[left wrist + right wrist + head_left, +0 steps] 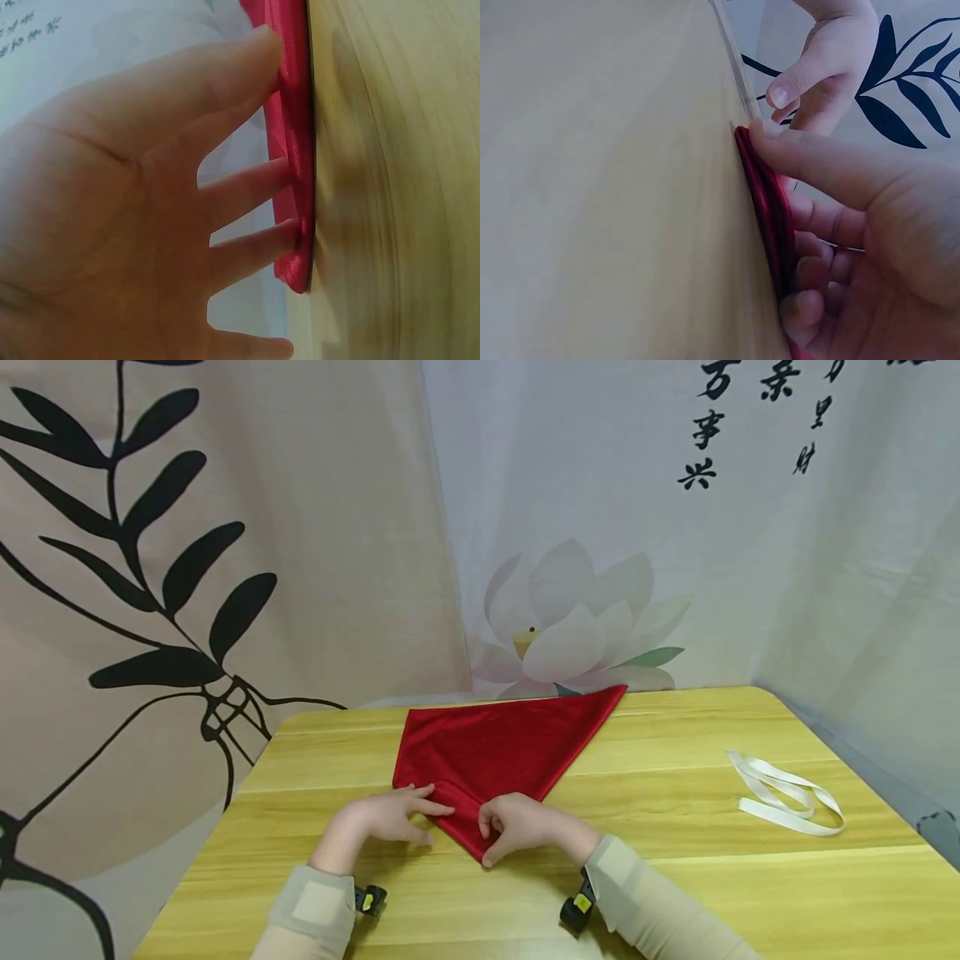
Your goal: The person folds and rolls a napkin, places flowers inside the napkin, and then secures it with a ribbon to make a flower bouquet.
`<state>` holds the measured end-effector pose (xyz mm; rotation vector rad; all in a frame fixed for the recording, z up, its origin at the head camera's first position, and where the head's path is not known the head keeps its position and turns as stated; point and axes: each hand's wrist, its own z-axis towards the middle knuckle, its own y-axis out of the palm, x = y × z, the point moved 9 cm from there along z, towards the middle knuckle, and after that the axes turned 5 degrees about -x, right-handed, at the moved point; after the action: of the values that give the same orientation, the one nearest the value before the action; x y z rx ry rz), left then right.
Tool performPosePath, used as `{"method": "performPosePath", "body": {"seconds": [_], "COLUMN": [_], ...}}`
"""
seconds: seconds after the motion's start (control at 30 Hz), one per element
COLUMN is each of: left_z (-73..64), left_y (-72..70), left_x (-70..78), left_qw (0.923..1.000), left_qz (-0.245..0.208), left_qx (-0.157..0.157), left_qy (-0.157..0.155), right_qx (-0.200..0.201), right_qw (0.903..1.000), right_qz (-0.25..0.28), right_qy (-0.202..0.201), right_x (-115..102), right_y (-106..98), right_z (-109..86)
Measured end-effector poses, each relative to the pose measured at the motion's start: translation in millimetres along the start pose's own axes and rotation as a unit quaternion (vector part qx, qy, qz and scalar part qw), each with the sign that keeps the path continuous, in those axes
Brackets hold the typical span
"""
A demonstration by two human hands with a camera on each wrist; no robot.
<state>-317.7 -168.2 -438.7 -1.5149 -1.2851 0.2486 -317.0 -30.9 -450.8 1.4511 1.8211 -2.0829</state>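
Note:
A folded red cloth (487, 743) with a satin-like sheen lies on the table, its pointed near corner toward the person. My left hand (390, 814) has its fingers spread and fairly straight, the fingertips touching the cloth's near-left edge. In the left wrist view that edge is a rounded red fold (298, 142) under the thumb and fingers. My right hand (521, 827) holds the near corner, thumb at the tip and other fingers curled in against the cloth. From the right wrist, the layered edge (769, 202) shows beside the curled fingers (810, 270).
A loosely looped white ribbon (787, 797) lies on the right part of the wooden table (675, 893). Behind the table hangs a pale curtain (352, 527) with black leaves, a lotus and black characters.

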Motion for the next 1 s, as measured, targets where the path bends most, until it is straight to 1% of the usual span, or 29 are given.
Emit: {"method": "performPosePath", "body": {"seconds": [0.13,0.27,0.37,0.47,0.57,0.67,0.83,1.0], "left_z": [0.8,1.9,3.0,3.8,5.3,7.4,9.8,12.7], "left_y": [-1.8,-5.5,-9.1,-11.5,-12.6,-12.1,-8.3,-3.0], "left_x": [-1.8,-3.6,-2.2,2.4,8.4,13.1,17.4,16.3], "left_qw": [0.9999,0.9993,0.998,0.9955,0.9925,0.9909,0.9915,0.9938], "left_qz": [-0.007,0.006,0.0,-0.024,-0.039,-0.041,-0.045,-0.03], "left_qx": [0.011,0.036,0.059,0.073,0.074,0.071,0.053,0.038], "left_qy": [0.004,0.006,0.023,0.056,0.089,0.107,0.11,0.1], "right_qx": [0.007,0.013,0.015,0.011,0.01,0.014,0.018,0.023], "right_qw": [0.9999,0.9996,0.9994,0.9992,0.999,0.9988,0.9985,0.9979], "right_qz": [0.014,0.025,0.03,0.039,0.044,0.047,0.053,0.061], "right_qy": [-0.002,-0.003,-0.003,-0.002,-0.001,-0.001,-0.001,0.0], "right_x": [1,2,4,6,9,11,11,13], "right_y": [-1,-1,-1,1,1,-2,-5,-5], "right_z": [-2.0,-2.9,-2.3,-0.8,0.9,2.5,3.5,3.2]}}
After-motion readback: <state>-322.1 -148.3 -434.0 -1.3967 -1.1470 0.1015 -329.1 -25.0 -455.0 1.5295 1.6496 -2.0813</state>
